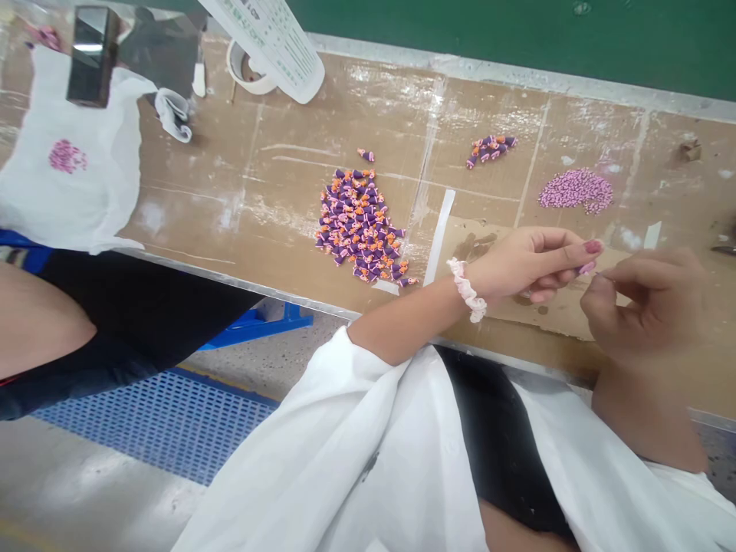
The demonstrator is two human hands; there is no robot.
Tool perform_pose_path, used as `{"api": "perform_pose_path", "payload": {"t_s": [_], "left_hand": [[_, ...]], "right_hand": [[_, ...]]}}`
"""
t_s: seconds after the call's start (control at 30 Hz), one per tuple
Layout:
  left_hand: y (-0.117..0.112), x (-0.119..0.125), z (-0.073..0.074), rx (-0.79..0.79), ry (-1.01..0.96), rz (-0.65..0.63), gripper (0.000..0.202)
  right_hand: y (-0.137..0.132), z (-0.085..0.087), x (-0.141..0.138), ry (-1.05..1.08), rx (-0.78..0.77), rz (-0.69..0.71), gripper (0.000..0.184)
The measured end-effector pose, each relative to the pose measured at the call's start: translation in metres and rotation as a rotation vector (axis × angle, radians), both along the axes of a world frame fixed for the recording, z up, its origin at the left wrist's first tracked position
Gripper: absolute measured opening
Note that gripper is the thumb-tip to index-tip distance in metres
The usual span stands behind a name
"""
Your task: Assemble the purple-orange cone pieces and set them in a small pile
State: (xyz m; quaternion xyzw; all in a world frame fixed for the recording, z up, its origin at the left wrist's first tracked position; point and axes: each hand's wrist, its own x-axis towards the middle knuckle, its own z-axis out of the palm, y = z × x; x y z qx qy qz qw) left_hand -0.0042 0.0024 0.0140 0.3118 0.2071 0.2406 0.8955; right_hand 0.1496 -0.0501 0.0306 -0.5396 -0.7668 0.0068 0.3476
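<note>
A pinkish piece [587, 268] sits pinched in the left hand [532, 264] over scuffed cardboard [201, 195]. Beside it curls the blurred right hand [641, 299], its grip impossible to tell; beyond lies a green surface [517, 34], below, speckled floor [304, 345]

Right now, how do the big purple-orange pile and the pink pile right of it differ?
Color: the purple-orange pile shows purple and orange; the pink pile is pinkish.
Pieces: larger in the purple-orange pile, tiny in the pink pile.
Shared: both lie on the brown table.
</note>
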Motion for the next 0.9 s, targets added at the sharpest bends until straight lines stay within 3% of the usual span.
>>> {"api": "perform_pose_path", "payload": {"t_s": [0.3,0.53,0.9], "left_hand": [[0.0008,-0.0021,-0.0021,0.112,0.039,0.017,0.044],[0.0034,-0.0063,-0.0031,0.196,0.088,0.011,0.048],[0.0063,-0.0061,-0.0093,0.229,0.081,-0.016,0.045]], "right_hand": [[-0.0028,-0.0005,-0.0007,-0.031,-0.045,0.007,0.019],[-0.0082,-0.0059,0.0029,-0.053,0.047,0.064,0.024],[-0.0095,-0.0025,-0.0007,-0.041,-0.034,0.022,0.019]]}}
